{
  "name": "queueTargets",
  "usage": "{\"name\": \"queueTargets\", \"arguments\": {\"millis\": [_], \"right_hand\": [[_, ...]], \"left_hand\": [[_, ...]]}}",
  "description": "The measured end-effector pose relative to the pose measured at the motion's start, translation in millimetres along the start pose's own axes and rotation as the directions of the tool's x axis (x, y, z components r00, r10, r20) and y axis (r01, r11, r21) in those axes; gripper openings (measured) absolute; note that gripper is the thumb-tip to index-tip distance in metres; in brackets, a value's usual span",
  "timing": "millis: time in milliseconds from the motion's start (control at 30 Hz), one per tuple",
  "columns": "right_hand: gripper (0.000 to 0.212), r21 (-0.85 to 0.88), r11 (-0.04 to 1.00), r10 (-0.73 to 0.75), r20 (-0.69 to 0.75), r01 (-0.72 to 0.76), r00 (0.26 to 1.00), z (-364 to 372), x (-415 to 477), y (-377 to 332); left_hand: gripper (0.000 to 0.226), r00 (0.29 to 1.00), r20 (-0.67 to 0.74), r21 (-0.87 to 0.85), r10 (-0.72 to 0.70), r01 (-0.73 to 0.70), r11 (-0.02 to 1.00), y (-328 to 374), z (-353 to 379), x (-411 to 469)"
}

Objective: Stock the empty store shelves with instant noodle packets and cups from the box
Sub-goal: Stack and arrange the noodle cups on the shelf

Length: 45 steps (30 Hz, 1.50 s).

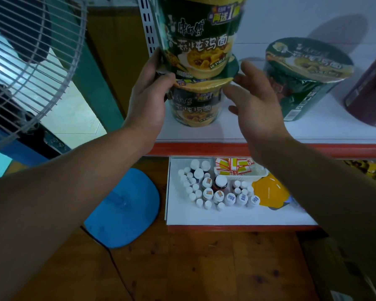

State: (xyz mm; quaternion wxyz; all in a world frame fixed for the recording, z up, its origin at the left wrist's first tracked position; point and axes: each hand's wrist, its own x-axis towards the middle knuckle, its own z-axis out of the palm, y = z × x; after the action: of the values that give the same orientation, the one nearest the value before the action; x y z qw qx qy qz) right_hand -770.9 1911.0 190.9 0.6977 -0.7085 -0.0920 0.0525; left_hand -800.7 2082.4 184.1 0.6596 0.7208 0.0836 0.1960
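Two green noodle cups stand stacked at the left end of the white shelf [237,129]. The upper cup [201,38] sits on the lid of the lower cup [194,107]. My left hand [149,98] grips the base of the upper cup, thumb curled over the front where the two cups meet. My right hand [254,105] hovers just right of the stack with spread, relaxed fingers; its fingertips are close to the lower cup's lid rim. A third green cup [302,79] stands alone further right on the same shelf.
A dark red cup [369,92] stands at the shelf's right edge. The lower shelf [237,216] holds several small white-capped bottles, a basket of packets and a yellow item. A fan [30,68] with a blue base [124,207] stands left. A cardboard box [343,270] sits bottom right.
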Motion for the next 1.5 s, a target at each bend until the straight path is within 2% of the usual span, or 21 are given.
{"name": "queueTargets", "arguments": {"millis": [233,433,500,567,667,833,1133,1500], "right_hand": [[0.046,0.065,0.994,0.084,0.077,-0.089,0.993,4,6,4],[0.049,0.132,0.979,0.142,0.106,-0.156,0.984,8,7,5],[0.057,0.105,0.985,0.130,0.048,-0.135,0.990,7,8,5],[0.063,0.050,0.997,0.062,-0.012,-0.061,0.998,8,9,4],[0.054,-0.012,0.998,-0.054,0.016,0.054,0.998,13,13,0],[0.052,0.039,0.994,-0.106,0.051,0.104,0.993,18,21,5],[0.054,0.062,0.995,-0.087,0.084,0.082,0.993,20,20,5],[0.058,0.089,0.991,-0.103,0.086,0.096,0.991,19,17,8]], "left_hand": [[0.059,0.994,0.071,-0.059,-0.082,0.087,0.995,-3,-2,0],[0.056,0.998,0.059,0.019,-0.008,0.007,1.000,-4,-4,3],[0.058,0.997,0.026,0.103,0.074,-0.077,0.992,-5,-7,5],[0.067,0.985,0.052,0.179,0.165,-0.171,0.969,-6,-10,7],[0.077,0.977,0.088,0.203,0.194,-0.208,0.957,-9,-12,11],[0.086,0.980,0.096,0.198,0.175,-0.191,0.961,-11,-13,17],[0.077,0.983,0.118,0.146,0.137,-0.154,0.977,-12,-14,19],[0.082,0.984,0.120,0.141,0.132,-0.149,0.979,-17,-18,18]]}}
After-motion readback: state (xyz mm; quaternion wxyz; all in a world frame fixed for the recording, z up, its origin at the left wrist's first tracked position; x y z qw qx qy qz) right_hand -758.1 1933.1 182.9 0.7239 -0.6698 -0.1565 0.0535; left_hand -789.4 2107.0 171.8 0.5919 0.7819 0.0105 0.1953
